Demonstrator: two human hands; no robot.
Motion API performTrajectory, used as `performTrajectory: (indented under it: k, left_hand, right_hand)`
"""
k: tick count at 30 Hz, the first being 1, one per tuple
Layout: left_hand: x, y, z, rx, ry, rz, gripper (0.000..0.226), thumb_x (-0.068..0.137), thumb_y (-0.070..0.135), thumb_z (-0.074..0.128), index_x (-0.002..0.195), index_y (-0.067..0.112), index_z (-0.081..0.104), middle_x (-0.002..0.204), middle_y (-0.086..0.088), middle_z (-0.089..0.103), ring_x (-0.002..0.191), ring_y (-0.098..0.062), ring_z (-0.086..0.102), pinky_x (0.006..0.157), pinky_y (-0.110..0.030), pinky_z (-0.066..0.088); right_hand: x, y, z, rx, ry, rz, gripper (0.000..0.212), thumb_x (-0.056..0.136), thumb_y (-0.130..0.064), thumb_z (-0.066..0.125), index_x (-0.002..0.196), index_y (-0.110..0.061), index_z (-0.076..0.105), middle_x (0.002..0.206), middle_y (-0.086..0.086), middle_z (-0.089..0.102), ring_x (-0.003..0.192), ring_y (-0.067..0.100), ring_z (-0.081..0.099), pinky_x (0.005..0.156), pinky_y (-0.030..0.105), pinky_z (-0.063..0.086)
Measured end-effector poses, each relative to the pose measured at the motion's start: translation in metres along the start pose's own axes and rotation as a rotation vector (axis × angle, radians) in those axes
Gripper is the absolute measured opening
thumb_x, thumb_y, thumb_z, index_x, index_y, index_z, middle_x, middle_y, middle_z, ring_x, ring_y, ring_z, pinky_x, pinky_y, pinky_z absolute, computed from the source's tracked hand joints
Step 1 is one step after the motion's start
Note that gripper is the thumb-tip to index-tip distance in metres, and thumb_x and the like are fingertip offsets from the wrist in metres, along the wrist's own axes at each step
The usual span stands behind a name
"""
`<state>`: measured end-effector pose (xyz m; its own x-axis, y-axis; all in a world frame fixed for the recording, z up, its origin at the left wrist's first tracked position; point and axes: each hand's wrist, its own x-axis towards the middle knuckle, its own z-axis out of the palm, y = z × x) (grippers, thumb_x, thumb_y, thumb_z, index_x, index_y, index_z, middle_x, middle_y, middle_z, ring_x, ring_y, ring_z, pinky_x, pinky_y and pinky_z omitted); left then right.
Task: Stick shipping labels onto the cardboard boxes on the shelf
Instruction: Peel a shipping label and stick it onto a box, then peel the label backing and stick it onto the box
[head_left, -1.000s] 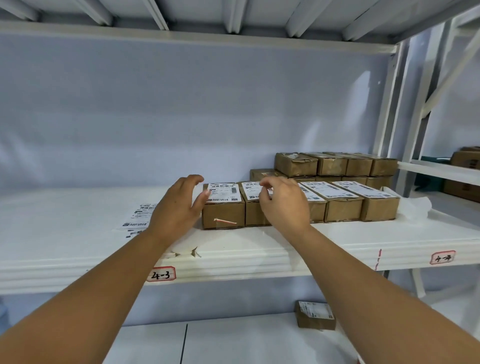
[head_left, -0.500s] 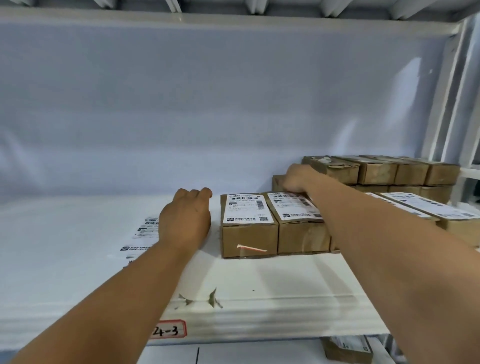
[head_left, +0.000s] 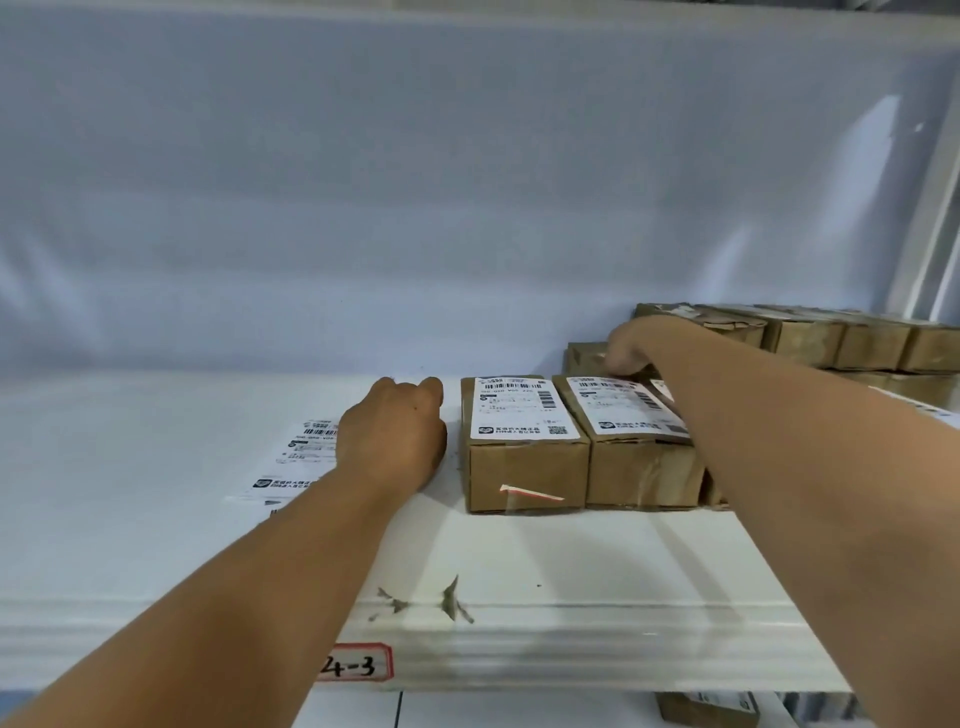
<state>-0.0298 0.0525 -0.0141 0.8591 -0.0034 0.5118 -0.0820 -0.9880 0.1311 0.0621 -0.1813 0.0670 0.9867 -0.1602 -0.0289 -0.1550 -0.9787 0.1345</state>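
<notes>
My right fingers (head_left: 621, 358) are curled down onto an unlabelled box (head_left: 584, 357) in the back row, though whether they grip it or only press on it I cannot tell; my right hand (head_left: 641, 345) reaches over the front row toward the shelf's back edge. My left fingers (head_left: 431, 387) are bent loosely, holding nothing; my left hand (head_left: 392, 441) rests knuckles-up on the shelf (head_left: 156, 545), just beside the leftmost labelled box (head_left: 524, 441), partly covering the loose sheet of labels (head_left: 301, 457) that lies flat to its left. A second labelled box (head_left: 631, 439) touches the first on its right; more brown boxes (head_left: 831, 338) are stacked near the shelf's back right corner; a red-bordered tag (head_left: 356, 667) reading 4-3 sits on the shelf's front edge.
</notes>
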Motion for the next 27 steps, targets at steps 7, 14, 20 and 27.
performTrajectory:
  k: [7,14,20,27]
  left_hand:
    - [0.000,-0.003,0.002,0.050,-0.038,-0.018,0.027,0.089,0.012,0.044,0.114,0.016,0.053,0.101,-0.007,0.057,0.086,-0.022,0.037,0.066,-0.028,0.035]
    - [0.002,-0.006,0.009,0.127,-0.065,-0.050,0.033,0.086,0.013,0.044,0.119,0.018,0.044,0.096,-0.006,0.059,0.095,-0.026,0.047,0.066,-0.030,0.030]
    - [-0.003,-0.009,0.010,0.187,-0.123,-0.209,0.042,0.088,0.033,0.043,0.128,0.019,0.041,0.119,-0.007,0.051,0.113,-0.034,0.046,0.091,-0.039,0.032]
    - [-0.012,-0.031,-0.013,0.092,-0.364,-0.500,0.072,0.081,0.064,0.037,0.144,0.030,0.024,0.154,-0.008,0.017,0.137,-0.049,0.013,0.108,-0.062,0.012]
  right_hand:
    - [0.012,-0.004,0.010,0.217,0.117,0.029,0.042,0.089,-0.039,0.057,0.115,-0.007,0.055,0.129,0.016,0.052,0.109,0.030,0.053,0.089,0.036,0.044]
    - [-0.005,-0.020,-0.014,0.447,0.417,0.016,0.059,0.079,-0.053,0.058,0.123,-0.013,0.052,0.127,0.019,0.044,0.120,0.035,0.039,0.093,0.039,0.037]
    - [-0.074,-0.062,-0.032,0.751,0.585,-0.204,0.050,0.079,-0.046,0.063,0.125,-0.028,0.054,0.125,0.008,0.037,0.121,0.033,0.036,0.087,0.033,0.038]
    - [-0.134,-0.109,-0.008,0.821,0.584,-0.362,0.044,0.077,-0.047,0.060,0.119,-0.035,0.057,0.121,0.000,0.039,0.120,0.023,0.036,0.086,0.031,0.041]
